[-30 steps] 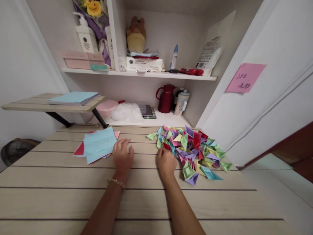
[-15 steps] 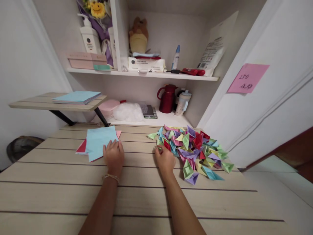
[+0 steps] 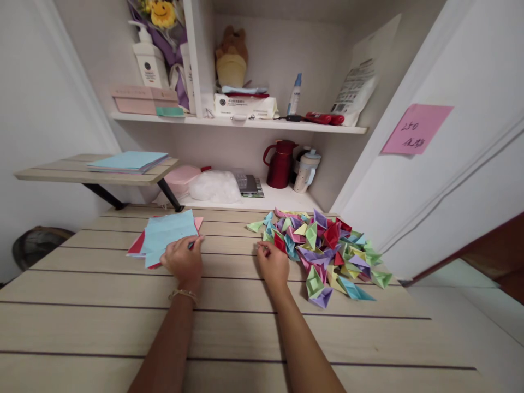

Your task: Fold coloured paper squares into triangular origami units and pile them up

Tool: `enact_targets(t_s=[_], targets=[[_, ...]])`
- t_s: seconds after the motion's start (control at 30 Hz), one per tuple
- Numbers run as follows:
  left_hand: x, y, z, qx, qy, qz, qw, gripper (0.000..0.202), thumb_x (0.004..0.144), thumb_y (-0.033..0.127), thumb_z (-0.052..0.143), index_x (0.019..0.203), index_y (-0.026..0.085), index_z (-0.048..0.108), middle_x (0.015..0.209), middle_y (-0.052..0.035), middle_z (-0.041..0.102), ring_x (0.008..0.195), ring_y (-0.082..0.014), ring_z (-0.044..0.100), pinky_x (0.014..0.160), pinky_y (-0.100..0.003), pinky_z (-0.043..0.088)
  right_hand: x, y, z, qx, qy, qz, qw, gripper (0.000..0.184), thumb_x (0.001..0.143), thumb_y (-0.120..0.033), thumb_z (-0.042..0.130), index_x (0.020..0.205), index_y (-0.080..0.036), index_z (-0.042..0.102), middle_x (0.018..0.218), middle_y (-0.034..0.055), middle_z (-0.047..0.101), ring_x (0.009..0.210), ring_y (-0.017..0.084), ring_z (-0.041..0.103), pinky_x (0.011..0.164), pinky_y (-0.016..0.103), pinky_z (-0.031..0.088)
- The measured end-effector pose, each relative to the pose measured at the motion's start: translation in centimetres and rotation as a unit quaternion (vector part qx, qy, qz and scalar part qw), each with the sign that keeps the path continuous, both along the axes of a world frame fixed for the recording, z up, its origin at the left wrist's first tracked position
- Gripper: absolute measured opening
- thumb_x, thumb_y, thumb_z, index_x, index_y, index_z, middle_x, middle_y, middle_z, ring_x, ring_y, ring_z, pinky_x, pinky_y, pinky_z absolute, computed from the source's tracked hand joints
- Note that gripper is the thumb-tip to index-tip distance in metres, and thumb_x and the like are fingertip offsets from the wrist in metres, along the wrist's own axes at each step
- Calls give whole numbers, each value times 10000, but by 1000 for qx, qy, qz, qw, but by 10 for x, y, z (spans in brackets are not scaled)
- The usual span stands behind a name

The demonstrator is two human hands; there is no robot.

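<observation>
My left hand (image 3: 185, 261) rests at the lower right of a blue paper sheet (image 3: 167, 232). Its fingers are curled, thumb and forefinger close together; whether they pinch a sheet edge is hidden. Red and pink sheets (image 3: 137, 245) peek out below the blue one. On the right, my right hand (image 3: 273, 266) lies closed on the table, with no paper visible in its curled fingers. Close beside it spreads a heap of folded paper boats (image 3: 321, 251) in purple, green, red, yellow, pink and blue.
A small raised stand (image 3: 53, 168) at the left carries a stack of blue-topped paper (image 3: 129, 161). Behind the slatted table (image 3: 229, 333) is a white shelf (image 3: 229, 124) with a red jug (image 3: 281, 164) and a cup (image 3: 306, 172) beneath. A pink note (image 3: 417, 129) hangs on the right wall.
My left hand has turned and drawn slightly down and left, its fingers going from flat on the blue sheet to curled. My right hand has shifted slightly left, away from the boats.
</observation>
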State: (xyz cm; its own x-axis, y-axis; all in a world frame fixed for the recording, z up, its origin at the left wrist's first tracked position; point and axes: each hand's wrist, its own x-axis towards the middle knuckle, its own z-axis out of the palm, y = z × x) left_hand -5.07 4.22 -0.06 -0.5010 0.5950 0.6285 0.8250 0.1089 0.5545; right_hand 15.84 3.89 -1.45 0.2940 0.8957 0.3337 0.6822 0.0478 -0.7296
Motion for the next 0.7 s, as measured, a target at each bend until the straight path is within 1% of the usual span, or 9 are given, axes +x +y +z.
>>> enact_targets(t_s=[0.07,0.23,0.33,0.43,0.57,0.63,0.7], targets=[[2,-1,2,6,-5,11,1000,229,789,423,563,737,218,649,872,-62,687,919,-274,508,827,-422,255,0,1,-1,1,9,4,1000,311,791,-372,464,894,-215,712,563,-7,627,550,145,553,527,226,340],[3,-2,4,14,31,44,998,331,700,525,631,791,207,654,1082,-99,613,1052,-325,434,862,-459,220,0,2,-2,8,20,18,1000,312,789,-373,466,884,-208,714,559,-7,621,545,141,549,549,221,367],[2,-3,2,-9,59,29,998,353,708,534,612,810,197,633,1093,-109,599,1056,-319,439,908,-479,181,1,2,-2,10,26,22,999,322,789,-379,463,886,-202,714,551,-8,610,530,137,539,555,218,377],[1,-2,1,-29,63,28,997,330,733,465,588,904,183,596,1053,-113,606,1039,-303,468,947,-472,163,1,2,-3,12,38,23,999,327,785,-385,465,880,-196,715,543,-5,604,521,141,532,557,221,382],[-1,1,-2,-34,34,61,997,344,747,322,537,1045,153,556,1005,-121,615,1005,-295,499,932,-447,199,1,3,-4,12,57,31,998,308,781,-368,477,870,-195,716,540,-4,598,516,141,525,557,225,380],[-2,2,-2,-30,23,63,997,328,750,275,512,1049,154,570,1012,-123,619,1005,-296,501,918,-444,211,1,3,-3,13,67,34,997,298,778,-360,484,868,-194,715,536,-6,590,517,141,523,561,226,383],[-3,3,-2,-16,14,59,998,288,765,246,488,1017,163,600,1030,-120,624,1014,-297,497,915,-453,210,1,3,-3,15,76,38,996,300,779,-361,484,865,-187,713,526,-8,575,516,139,518,564,230,387]])
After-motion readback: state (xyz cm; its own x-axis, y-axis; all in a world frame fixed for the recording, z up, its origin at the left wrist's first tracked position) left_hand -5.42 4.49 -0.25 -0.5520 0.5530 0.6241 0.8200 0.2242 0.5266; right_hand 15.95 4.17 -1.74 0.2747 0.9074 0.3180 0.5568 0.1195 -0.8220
